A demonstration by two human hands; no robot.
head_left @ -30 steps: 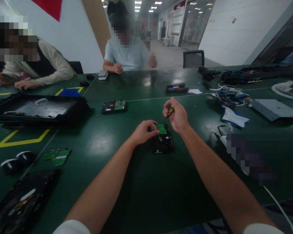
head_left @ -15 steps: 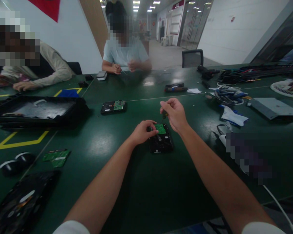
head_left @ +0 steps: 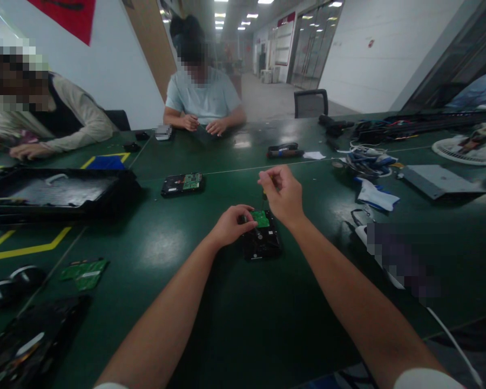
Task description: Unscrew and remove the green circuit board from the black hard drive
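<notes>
A black hard drive (head_left: 263, 246) with a green circuit board (head_left: 261, 218) lies flat on the green table in front of me. My left hand (head_left: 234, 226) grips its left side, with thumb and fingertips closed over the edge near the board. Above the board's far right corner, my right hand (head_left: 284, 194) is pinched around a small screwdriver (head_left: 264, 195). Its thin shaft points down at the drive, and most of its handle is hidden by my fingers. Whether the tip sits on a screw I cannot make out.
Another hard drive (head_left: 182, 184) lies farther left, near a black tray (head_left: 105, 202). A loose circuit board (head_left: 85, 274) and a black casing (head_left: 36, 335) are at near left. Gloves (head_left: 375, 194), a metal box (head_left: 437, 181) and cables lie right. Two co-workers sit opposite.
The whole view has shifted slightly. Both my hands keep their places at the hard drive, with the screwdriver still in the right. The co-worker opposite has lowered a hand toward the table.
</notes>
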